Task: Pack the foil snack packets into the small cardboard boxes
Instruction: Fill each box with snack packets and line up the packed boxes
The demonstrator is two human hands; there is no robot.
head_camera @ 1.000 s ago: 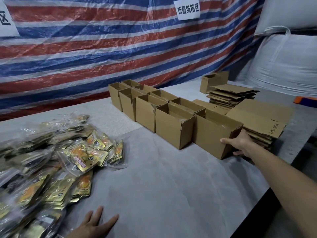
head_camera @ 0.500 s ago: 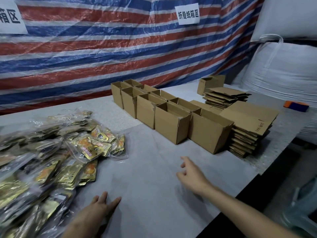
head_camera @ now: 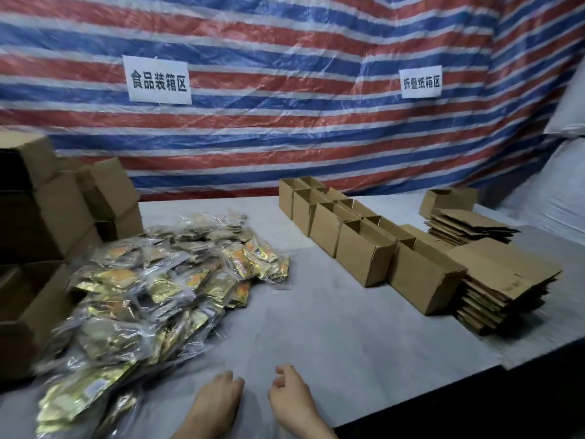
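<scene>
Glossy foil packets [head_camera: 164,280], matt cardboard boxes [head_camera: 364,261]

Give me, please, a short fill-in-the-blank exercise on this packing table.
The foil packets lie piled on the ____ side of the table.
The left hand and the right hand hold ____.
The flattened cartons are stacked to the ____ of the open boxes.
Missing: left; nothing; right.

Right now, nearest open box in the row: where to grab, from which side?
I'd pinch over the near wall's top rim on the nearest open box, right hand coming from the front. Its top is open, while the neighbouring box and the flat cardboard stack crowd its two sides.
</scene>
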